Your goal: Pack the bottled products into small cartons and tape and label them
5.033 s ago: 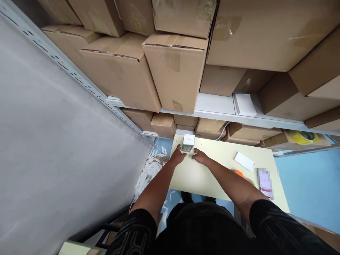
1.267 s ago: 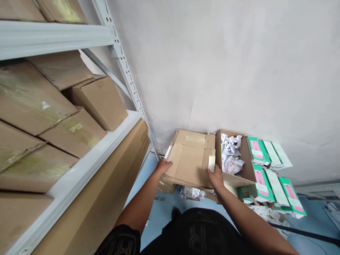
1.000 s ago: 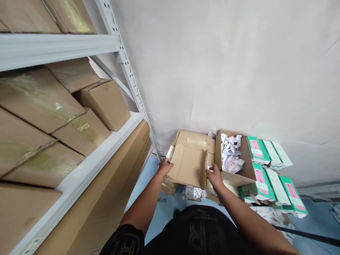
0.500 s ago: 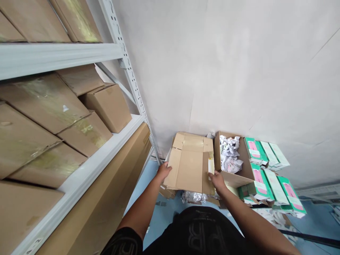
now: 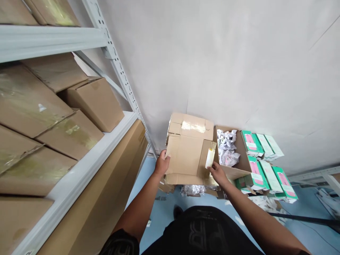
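Observation:
A flattened cardboard box (image 5: 186, 154) lies in front of me, its creased panels spread and a strip of shiny tape across its far panel. My left hand (image 5: 162, 163) grips its left edge, fingers closed round the cardboard. At the right side, my right hand (image 5: 218, 173) pinches the box's flap by the lower end of a white and yellow label (image 5: 209, 158). Whether the fingertips also hold the label itself, I cannot tell. Close to my right hand stands an open carton (image 5: 245, 161) holding crumpled white paper (image 5: 228, 148).
Green, white and pink boxes (image 5: 285, 184) are stacked at the right. Metal shelving (image 5: 117, 67) loaded with brown cartons (image 5: 97, 102) rises at the left, beside a long cardboard panel (image 5: 106, 187). Silvery wrap (image 5: 192, 190) lies below the flattened box. A pale wall (image 5: 225, 60) stands ahead.
The flattened box has spread, its taped far panel now reaching farther toward the wall. The label is more tilted. Both hands have risen slightly in view and keep their hold at the sides.

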A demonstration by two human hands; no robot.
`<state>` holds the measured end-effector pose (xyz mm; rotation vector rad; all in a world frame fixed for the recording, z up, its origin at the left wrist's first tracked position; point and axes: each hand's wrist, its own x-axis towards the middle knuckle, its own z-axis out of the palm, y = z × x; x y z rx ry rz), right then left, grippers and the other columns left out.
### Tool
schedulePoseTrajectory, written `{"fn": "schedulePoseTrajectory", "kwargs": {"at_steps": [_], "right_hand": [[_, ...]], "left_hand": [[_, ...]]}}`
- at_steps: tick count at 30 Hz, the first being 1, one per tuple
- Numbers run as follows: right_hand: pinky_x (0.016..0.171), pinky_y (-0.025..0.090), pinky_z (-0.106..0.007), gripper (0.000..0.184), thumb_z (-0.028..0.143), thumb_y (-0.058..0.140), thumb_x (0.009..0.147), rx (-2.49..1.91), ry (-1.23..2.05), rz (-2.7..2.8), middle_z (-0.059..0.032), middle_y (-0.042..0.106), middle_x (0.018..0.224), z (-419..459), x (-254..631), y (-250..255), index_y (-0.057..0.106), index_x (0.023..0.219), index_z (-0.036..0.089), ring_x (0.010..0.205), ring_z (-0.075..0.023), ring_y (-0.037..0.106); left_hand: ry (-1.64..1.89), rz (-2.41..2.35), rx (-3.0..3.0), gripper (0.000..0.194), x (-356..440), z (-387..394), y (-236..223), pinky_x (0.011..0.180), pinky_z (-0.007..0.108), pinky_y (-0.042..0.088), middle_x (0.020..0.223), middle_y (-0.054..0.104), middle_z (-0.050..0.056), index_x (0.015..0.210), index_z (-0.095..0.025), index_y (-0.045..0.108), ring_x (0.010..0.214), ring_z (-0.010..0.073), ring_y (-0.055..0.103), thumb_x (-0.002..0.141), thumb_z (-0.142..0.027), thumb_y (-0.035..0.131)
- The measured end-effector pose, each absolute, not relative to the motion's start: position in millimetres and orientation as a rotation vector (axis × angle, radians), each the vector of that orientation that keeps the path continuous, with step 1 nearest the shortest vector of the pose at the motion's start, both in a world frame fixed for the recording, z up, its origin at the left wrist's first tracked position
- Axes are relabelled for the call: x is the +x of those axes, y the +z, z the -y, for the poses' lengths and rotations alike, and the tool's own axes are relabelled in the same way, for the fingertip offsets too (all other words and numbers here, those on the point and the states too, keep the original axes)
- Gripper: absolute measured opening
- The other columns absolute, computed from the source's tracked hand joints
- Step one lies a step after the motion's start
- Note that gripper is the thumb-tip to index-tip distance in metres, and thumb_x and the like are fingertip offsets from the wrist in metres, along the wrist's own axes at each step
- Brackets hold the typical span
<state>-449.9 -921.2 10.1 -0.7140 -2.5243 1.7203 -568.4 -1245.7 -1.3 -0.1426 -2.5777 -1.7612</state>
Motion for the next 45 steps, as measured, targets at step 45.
{"fn": "schedulePoseTrajectory", "kwargs": {"at_steps": [45], "right_hand": [[0.071,0.05,-0.031,0.033,0.042,0.088,0.071,-1.046,0.787,0.95,-0.0006,0.074,0.085,430,109,150,0.071,0.089,0.02,0.073,-0.0181,0.064]], "left_hand": [[-1.627,1.806,-1.973,0.082,-328,493,217,0.125,0.057,0.033,0.156,0.05,0.016,0.148,-0.022,0.047,0.15,0.0333,0.043,0.079,-0.044,0.085]]}}
